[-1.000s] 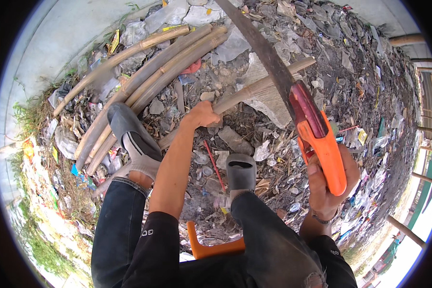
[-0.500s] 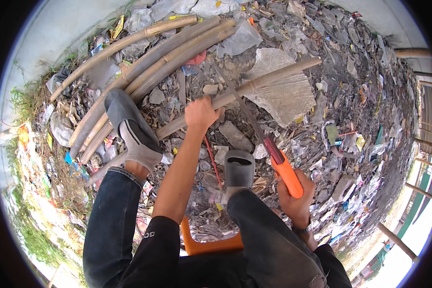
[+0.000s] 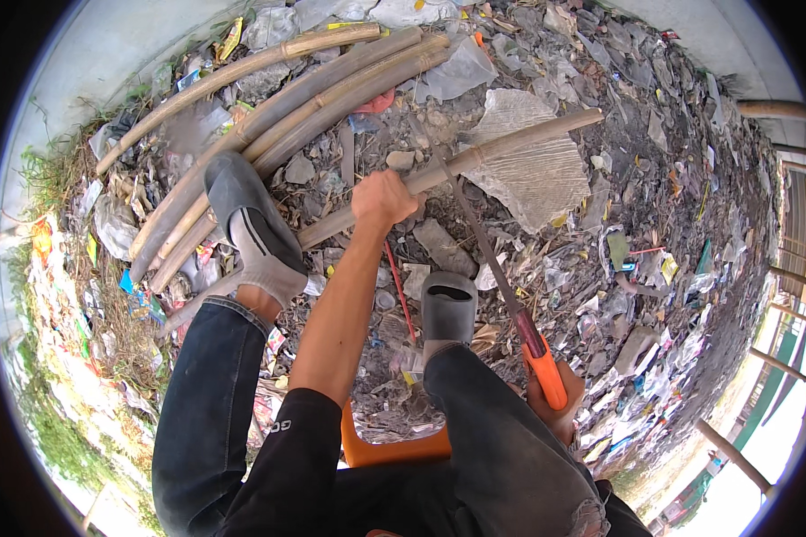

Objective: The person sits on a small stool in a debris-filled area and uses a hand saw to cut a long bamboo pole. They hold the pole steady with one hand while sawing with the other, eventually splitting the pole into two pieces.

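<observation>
A bamboo pole runs slantwise from beside my left foot toward the upper right. My left hand is closed around it near its middle. My right hand grips the orange handle of a hand saw, low at the right beside my right knee. Its long, dark blade slants up to the left and crosses the pole just right of my left fist. The pole's far end passes over a flat grey slab. My left shoe is near the pole's lower stretch.
Several cut bamboo poles lie side by side at the upper left. Litter and stones cover the ground. An orange plastic frame shows between my legs. My right shoe rests near the saw. Pale walls stand beyond.
My right hand has drawn the saw back, down and to the right, so more of the blade shows below the pole. My left hand keeps its hold on the pole.
</observation>
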Demonstrator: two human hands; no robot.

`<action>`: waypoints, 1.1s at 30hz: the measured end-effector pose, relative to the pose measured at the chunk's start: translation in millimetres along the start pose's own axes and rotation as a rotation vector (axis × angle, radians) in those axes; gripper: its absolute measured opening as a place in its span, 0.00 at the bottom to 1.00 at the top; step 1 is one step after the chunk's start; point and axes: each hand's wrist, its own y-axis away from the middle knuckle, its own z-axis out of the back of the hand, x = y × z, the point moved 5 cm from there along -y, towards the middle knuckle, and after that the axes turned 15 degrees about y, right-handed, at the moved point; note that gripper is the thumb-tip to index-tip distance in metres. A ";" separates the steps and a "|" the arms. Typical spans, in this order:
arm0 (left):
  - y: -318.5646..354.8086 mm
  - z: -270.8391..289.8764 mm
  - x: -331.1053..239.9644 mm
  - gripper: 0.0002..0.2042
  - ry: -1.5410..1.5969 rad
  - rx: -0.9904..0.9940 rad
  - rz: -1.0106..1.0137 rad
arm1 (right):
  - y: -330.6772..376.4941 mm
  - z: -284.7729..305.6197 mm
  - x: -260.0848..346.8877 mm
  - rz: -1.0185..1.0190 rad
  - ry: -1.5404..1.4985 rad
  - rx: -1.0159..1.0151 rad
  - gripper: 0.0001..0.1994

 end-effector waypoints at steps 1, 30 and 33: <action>0.3 -2.1 1.9 0.32 -0.009 0.003 0.005 | -12.4 -6.2 2.5 -0.002 -0.021 0.003 0.10; -0.4 0.5 -2.7 0.27 -0.077 -0.037 0.053 | -73.9 -77.0 11.9 0.139 -0.233 -0.050 0.09; -1.5 -1.6 -4.8 0.26 -0.062 -0.014 0.027 | -99.2 -93.6 20.3 0.162 -0.226 -0.006 0.08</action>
